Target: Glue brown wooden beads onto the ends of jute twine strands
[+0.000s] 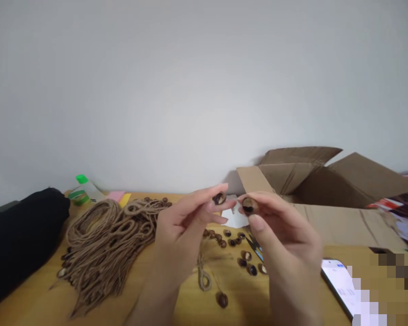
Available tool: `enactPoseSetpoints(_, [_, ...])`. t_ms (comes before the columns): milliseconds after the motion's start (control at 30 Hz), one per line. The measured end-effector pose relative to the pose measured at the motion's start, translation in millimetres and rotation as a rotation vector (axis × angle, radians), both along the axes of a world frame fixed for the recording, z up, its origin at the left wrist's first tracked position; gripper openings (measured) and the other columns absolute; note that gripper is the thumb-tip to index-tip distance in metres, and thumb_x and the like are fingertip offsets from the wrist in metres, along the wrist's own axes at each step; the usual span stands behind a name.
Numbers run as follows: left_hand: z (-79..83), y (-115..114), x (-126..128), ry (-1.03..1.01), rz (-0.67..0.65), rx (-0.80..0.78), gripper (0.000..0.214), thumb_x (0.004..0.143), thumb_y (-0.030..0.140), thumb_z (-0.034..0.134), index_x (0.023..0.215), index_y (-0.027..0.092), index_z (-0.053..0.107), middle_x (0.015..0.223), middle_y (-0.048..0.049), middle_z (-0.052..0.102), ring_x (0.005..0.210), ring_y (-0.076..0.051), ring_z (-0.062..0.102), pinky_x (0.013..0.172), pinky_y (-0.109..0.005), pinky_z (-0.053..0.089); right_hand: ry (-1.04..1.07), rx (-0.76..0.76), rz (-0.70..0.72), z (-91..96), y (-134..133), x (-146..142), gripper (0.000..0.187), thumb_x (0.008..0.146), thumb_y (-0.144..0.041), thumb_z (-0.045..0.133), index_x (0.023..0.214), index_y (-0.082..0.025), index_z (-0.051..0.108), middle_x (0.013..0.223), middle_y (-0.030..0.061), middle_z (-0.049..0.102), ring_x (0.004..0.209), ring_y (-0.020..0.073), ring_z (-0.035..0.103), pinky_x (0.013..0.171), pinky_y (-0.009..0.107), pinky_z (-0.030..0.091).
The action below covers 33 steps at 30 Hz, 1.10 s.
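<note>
In my left hand [187,222], raised over the table, a small dark-brown nutshell-like piece [219,198] is pinched between thumb and fingers, its pale and dark inside showing. My right hand [285,240] is closed on a similar round brown piece [248,206] with a dark hollow. The two pieces are held apart at about the same height. Below the hands lie several more such pieces [252,270], a short looped cord [204,278] and a single brown piece [222,299] with a thin strand. Blue-and-black scissors [256,249] lie partly hidden behind my right hand.
A heap of brown cords [112,244] covers the table's left side, beside a black cloth bundle [23,240]. Behind are green tape [79,197], a green-capped bottle [88,185] and sticky notes [117,196]. On the right stand an open cardboard box [340,222] and a phone [338,283].
</note>
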<state>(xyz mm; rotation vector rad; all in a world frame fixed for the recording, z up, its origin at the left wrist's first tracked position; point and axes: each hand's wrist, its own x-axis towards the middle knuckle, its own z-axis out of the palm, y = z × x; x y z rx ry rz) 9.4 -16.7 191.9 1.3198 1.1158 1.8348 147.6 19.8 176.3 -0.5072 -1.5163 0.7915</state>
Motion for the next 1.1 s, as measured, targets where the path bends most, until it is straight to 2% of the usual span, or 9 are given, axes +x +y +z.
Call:
enactPoseSetpoints(67, [-2.4, -1, -1, 0.065, -0.003, -0.007, 0.025, 0.086, 0.019, 0.06, 0.104, 0.032, 0.071, 0.11, 0.0024, 0.071, 0.084, -0.014, 0.071, 0.07, -0.019, 0.06, -0.055, 0.113, -0.077, -0.5, -3, -2, 0.034, 0.083, -0.01, 0.063, 0.112, -0.028, 0.064, 0.103, 0.0031, 0.063, 0.091, 0.0148, 0.06, 0.078, 0.029, 0.056])
enactPoseSetpoints(167, [-5.7, -2, -2, 0.145, 0.039, 0.025, 0.028, 0.085, 0.017, 0.06, 0.103, 0.036, 0.071, 0.107, 0.0051, 0.072, 0.091, -0.014, 0.07, 0.073, -0.02, 0.06, -0.124, 0.244, -0.099, -2.7, -3, -5, 0.043, 0.079, -0.002, 0.062, 0.117, -0.024, 0.062, 0.104, 0.005, 0.061, 0.092, 0.0163, 0.059, 0.081, 0.032, 0.054])
enactPoseSetpoints(300, [-6.1, -4, 2, 0.236, 0.133, 0.082, 0.033, 0.085, 0.011, 0.057, 0.104, 0.034, 0.071, 0.109, 0.0043, 0.071, 0.1, -0.017, 0.067, 0.088, -0.027, 0.057, -0.201, 0.297, -0.147, -6.1, 0, -7, 0.047, 0.078, 0.001, 0.062, 0.118, -0.023, 0.061, 0.106, 0.0062, 0.061, 0.095, 0.019, 0.059, 0.081, 0.035, 0.054])
enactPoseSetpoints(400, [-4.0, -5, 5, 0.249, 0.179, 0.067, 0.037, 0.085, 0.008, 0.054, 0.106, 0.035, 0.07, 0.11, 0.0055, 0.07, 0.101, -0.016, 0.067, 0.093, -0.028, 0.054, -0.246, 0.32, -0.183, -7.5, 2, -7, 0.046, 0.078, 0.001, 0.062, 0.117, -0.023, 0.062, 0.11, 0.0067, 0.061, 0.098, 0.0206, 0.06, 0.08, 0.036, 0.055])
enactPoseSetpoints(500, [-2.1, -4, 4, 0.216, 0.137, 0.017, 0.035, 0.085, 0.011, 0.057, 0.105, 0.035, 0.07, 0.107, 0.0061, 0.071, 0.094, -0.015, 0.069, 0.087, -0.025, 0.056, -0.264, 0.321, -0.217, -7.9, 3, -7, 0.042, 0.08, -0.003, 0.062, 0.116, -0.024, 0.063, 0.109, 0.0067, 0.062, 0.098, 0.0214, 0.06, 0.079, 0.037, 0.056])
enactPoseSetpoints(600, [-1.3, -1, 1, 0.129, 0.042, -0.02, 0.032, 0.081, 0.011, 0.063, 0.101, 0.035, 0.072, 0.103, 0.0064, 0.073, 0.088, -0.013, 0.071, 0.08, -0.02, 0.058, -0.249, 0.302, -0.23, -7.4, 4, -7, 0.039, 0.08, -0.006, 0.064, 0.114, -0.025, 0.064, 0.107, 0.0064, 0.063, 0.096, 0.0214, 0.061, 0.08, 0.038, 0.057])
enactPoseSetpoints(800, [-2.9, 7, -2, -0.171, -0.139, -0.028, 0.027, 0.072, 0.01, 0.073, 0.086, 0.032, 0.075, 0.087, 0.0081, 0.075, 0.078, -0.011, 0.072, 0.069, -0.012, 0.059, -0.189, 0.207, -0.138, -5.7, 7, -3, 0.035, 0.079, -0.011, 0.068, 0.109, -0.029, 0.066, 0.103, 0.0037, 0.064, 0.095, 0.0198, 0.062, 0.078, 0.036, 0.057])
enactPoseSetpoints(933, [-4.9, 9, -5, -0.138, -0.139, 0.009, 0.027, 0.068, 0.012, 0.077, 0.083, 0.034, 0.075, 0.086, 0.0096, 0.075, 0.077, -0.009, 0.072, 0.067, -0.01, 0.059, -0.164, 0.172, -0.049, -6.3, 11, -1, 0.037, 0.079, -0.011, 0.069, 0.11, -0.03, 0.066, 0.104, 0.0029, 0.064, 0.099, 0.0178, 0.06, 0.079, 0.032, 0.056])
enactPoseSetpoints(1100, [-5.5, 8, -6, -0.069, -0.083, 0.037, 0.028, 0.068, 0.013, 0.077, 0.083, 0.036, 0.075, 0.088, 0.0097, 0.075, 0.081, -0.01, 0.071, 0.07, -0.013, 0.059, -0.186, 0.176, -0.04, -4.9, 13, 0, 0.033, 0.081, -0.015, 0.069, 0.11, -0.032, 0.067, 0.102, 0.0025, 0.065, 0.096, 0.0184, 0.062, 0.078, 0.034, 0.056])
